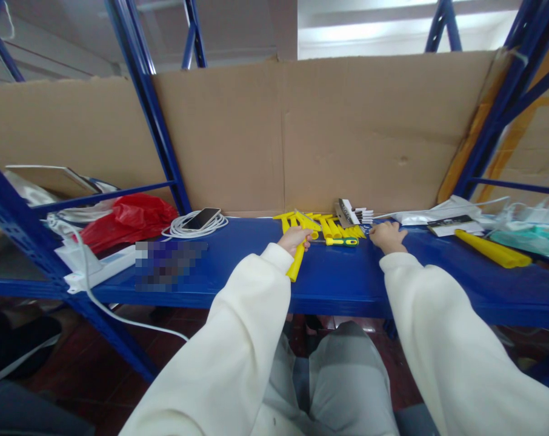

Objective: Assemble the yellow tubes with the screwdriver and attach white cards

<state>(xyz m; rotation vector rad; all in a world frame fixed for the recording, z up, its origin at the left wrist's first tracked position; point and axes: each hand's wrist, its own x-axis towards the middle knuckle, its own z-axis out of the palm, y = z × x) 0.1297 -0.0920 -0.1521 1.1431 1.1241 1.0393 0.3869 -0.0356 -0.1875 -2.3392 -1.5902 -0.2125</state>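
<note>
Through the head view, I read the layout by one line: the screwdriver lies across the gap between my two grips. Its yellow-and-green handle is on the side of the right grip, and its thin shaft points towards the left grip. The handle's butt is near the right fingers but apart from them, so I judge that the right one has the shorter reach to it. Whether the shaft touches my left fingers, I can't tell.

The left grip is closed around a yellow handle-like piece. That piece's long axis runs towards and away from me, roughly crosswise to the screwdriver, with the lower end sticking out below my fist towards the shelf's front edge.

My right grip is low over the shelf, fingers bent down beside some small pale bits, too blurred to name. I can't make out whether anything is pinched there.

Just beyond the screwdriver, between the grips, sits a cluster of yellow pieces. A black-and-white box stands behind it, ahead and left of the right grip. A longer yellow roll lies well to that grip's right.
</note>
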